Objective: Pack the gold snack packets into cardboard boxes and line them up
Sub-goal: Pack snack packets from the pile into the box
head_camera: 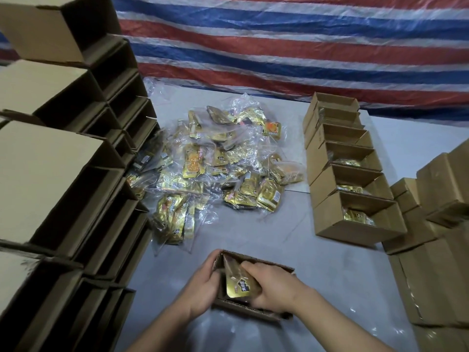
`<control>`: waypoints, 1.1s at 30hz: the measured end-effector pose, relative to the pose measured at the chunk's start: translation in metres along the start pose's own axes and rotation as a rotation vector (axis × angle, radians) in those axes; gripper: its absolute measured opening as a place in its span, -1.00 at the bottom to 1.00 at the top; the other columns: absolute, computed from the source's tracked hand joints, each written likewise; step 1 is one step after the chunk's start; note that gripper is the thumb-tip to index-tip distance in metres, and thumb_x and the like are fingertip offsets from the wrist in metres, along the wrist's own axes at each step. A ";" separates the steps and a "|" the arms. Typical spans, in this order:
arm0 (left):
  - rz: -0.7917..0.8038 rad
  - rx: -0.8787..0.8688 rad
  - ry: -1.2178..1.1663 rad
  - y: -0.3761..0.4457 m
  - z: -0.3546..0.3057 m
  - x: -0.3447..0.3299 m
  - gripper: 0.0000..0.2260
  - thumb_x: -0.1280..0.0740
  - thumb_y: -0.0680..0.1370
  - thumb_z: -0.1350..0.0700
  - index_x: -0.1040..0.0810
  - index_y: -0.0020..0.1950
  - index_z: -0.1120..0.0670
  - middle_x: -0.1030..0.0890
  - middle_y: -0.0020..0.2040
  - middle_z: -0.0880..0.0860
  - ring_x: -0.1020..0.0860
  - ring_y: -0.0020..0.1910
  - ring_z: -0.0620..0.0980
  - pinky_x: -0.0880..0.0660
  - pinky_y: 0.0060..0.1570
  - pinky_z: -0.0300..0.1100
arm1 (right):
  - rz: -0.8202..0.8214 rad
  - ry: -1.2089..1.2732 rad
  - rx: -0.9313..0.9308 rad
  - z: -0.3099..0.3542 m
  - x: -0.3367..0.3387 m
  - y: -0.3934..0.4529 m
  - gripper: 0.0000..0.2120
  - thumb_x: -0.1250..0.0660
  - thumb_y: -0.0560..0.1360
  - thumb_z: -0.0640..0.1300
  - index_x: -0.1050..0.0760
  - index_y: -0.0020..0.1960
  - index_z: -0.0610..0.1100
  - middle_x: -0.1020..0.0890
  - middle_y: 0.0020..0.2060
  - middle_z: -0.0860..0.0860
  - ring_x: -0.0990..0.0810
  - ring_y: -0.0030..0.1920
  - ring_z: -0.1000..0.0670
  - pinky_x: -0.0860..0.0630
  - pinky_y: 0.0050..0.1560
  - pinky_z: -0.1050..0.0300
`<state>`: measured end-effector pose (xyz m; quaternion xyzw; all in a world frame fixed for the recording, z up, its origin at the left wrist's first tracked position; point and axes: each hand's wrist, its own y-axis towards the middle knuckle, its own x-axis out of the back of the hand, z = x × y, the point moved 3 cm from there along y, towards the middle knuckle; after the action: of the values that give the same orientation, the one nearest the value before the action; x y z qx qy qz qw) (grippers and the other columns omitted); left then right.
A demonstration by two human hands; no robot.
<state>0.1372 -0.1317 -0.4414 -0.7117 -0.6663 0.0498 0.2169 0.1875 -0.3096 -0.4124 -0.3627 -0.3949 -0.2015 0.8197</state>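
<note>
An open cardboard box [266, 264] sits on the grey table close to me. My left hand [203, 285] grips its left wall. My right hand [270, 288] reaches into the box and holds a bag of gold snack packets [237, 284] that stands partly inside. A loose pile of gold packets in clear bags [215, 163] lies in the middle of the table. On the right, a row of open boxes [340, 224] stands in a line, the near ones showing gold packets inside.
Stacks of empty open boxes [63, 179] tower along the left edge. Closed cardboard boxes [431, 262] are piled at the right. A red, white and blue striped tarp [279, 47] hangs behind the table [253, 237].
</note>
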 end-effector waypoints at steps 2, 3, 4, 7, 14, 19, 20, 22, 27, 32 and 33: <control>0.008 -0.004 0.040 0.000 0.005 -0.002 -0.64 -0.09 0.58 0.05 -0.38 0.20 -0.42 -0.56 0.11 -0.35 -0.53 0.11 -0.36 -0.38 0.01 -0.53 | 0.112 -0.104 -0.026 0.003 -0.009 0.015 -0.55 -0.37 0.43 0.15 -0.38 0.20 -0.03 -0.62 0.02 -0.11 -0.61 0.03 -0.21 -0.52 -0.03 0.01; 0.001 -0.004 0.059 0.000 0.008 -0.002 -0.65 -0.08 0.59 0.01 -0.36 0.20 -0.45 -0.54 0.11 -0.39 -0.52 0.11 -0.38 -0.37 0.00 -0.54 | 0.148 -0.153 -0.044 0.004 -0.015 0.021 -0.54 -0.37 0.44 0.14 -0.38 0.23 -0.07 -0.62 0.04 -0.14 -0.61 0.05 -0.23 -0.52 -0.02 0.00; -0.010 -0.001 0.070 0.000 0.011 -0.001 -0.67 -0.07 0.59 -0.04 -0.34 0.21 -0.48 -0.53 0.11 -0.41 -0.51 0.11 -0.39 -0.36 0.01 -0.55 | 0.171 -0.205 -0.067 0.005 -0.021 0.028 -0.48 -0.37 0.46 0.13 -0.36 0.29 -0.10 -0.61 0.09 -0.17 -0.61 0.08 -0.25 -0.52 0.02 -0.02; -0.039 0.008 0.112 0.001 0.022 0.001 -0.69 -0.03 0.55 -0.20 -0.30 0.28 -0.43 -0.55 0.13 -0.34 -0.52 0.14 -0.35 -0.43 0.16 -0.32 | 0.209 -0.347 -0.117 0.007 -0.042 0.043 -0.30 -0.34 0.52 0.14 -0.18 0.48 -0.21 -0.51 0.23 -0.24 -0.57 0.17 -0.26 -0.50 0.11 -0.11; -0.101 0.021 0.225 0.004 0.037 0.000 -0.68 0.04 0.51 -0.31 -0.19 0.25 -0.54 -0.50 0.23 -0.24 -0.50 0.20 -0.22 -0.44 0.28 -0.03 | 0.293 -0.410 -0.156 0.010 -0.052 0.053 -0.23 -0.19 0.58 0.23 -0.06 0.54 -0.26 -0.42 0.35 -0.24 -0.49 0.27 -0.25 -0.43 0.20 -0.10; -0.082 -0.022 0.352 0.002 0.041 0.004 -0.62 0.09 0.51 -0.32 -0.08 0.33 -0.50 -0.41 0.37 -0.24 -0.40 0.31 -0.25 -0.34 0.34 -0.19 | 0.320 0.285 -0.253 0.002 -0.034 0.038 -0.21 -0.44 0.41 0.22 -0.24 0.50 -0.06 -0.50 0.35 -0.01 -0.47 0.33 -0.03 -0.37 0.38 0.09; -0.078 -0.028 0.361 0.001 0.042 0.004 -0.62 0.09 0.51 -0.31 -0.07 0.34 -0.49 -0.41 0.38 -0.22 -0.40 0.32 -0.24 -0.34 0.34 -0.19 | 0.299 0.394 -0.275 0.000 -0.030 0.034 -0.27 -0.48 0.39 0.18 -0.32 0.45 -0.04 -0.53 0.31 0.05 -0.49 0.28 0.05 -0.38 0.35 0.17; -0.081 -0.022 0.357 0.001 0.042 0.002 -0.62 0.10 0.51 -0.32 -0.06 0.34 -0.49 -0.42 0.38 -0.19 -0.40 0.32 -0.22 -0.35 0.32 -0.18 | 0.183 0.413 -0.270 -0.002 -0.026 0.028 -0.51 -0.46 0.43 0.07 -0.47 0.31 -0.01 -0.60 0.14 0.13 -0.53 0.11 0.17 -0.41 0.18 0.31; -0.108 0.004 0.352 0.001 0.038 -0.001 -0.60 0.13 0.49 -0.33 -0.03 0.34 -0.47 -0.39 0.41 -0.17 -0.39 0.36 -0.16 -0.35 0.35 -0.08 | 0.229 0.335 -0.254 0.009 -0.036 0.028 -0.71 -0.15 0.62 0.04 -0.58 0.04 -0.09 -0.66 -0.01 -0.07 -0.59 0.00 -0.02 -0.42 0.00 0.16; -0.085 0.001 0.335 -0.002 0.036 -0.001 -0.59 0.10 0.49 -0.32 -0.04 0.35 -0.48 -0.37 0.36 -0.24 -0.37 0.30 -0.27 -0.33 0.28 -0.21 | 0.406 0.348 -0.406 0.016 -0.060 0.041 -0.48 0.04 0.65 0.10 -0.38 0.44 -0.16 -0.41 0.44 -0.17 -0.40 0.41 -0.13 -0.30 0.34 0.09; -0.083 0.005 0.325 -0.002 0.034 0.000 -0.59 0.09 0.49 -0.30 -0.05 0.35 -0.47 -0.37 0.35 -0.24 -0.37 0.30 -0.27 -0.32 0.29 -0.23 | 0.396 0.366 -0.420 0.016 -0.060 0.042 -0.46 0.04 0.65 0.13 -0.37 0.45 -0.16 -0.41 0.45 -0.16 -0.40 0.42 -0.13 -0.30 0.35 0.09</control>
<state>0.1226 -0.1237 -0.4714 -0.6818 -0.6512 -0.0733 0.3252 0.1689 -0.2672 -0.4713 -0.5509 -0.1129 -0.1772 0.8077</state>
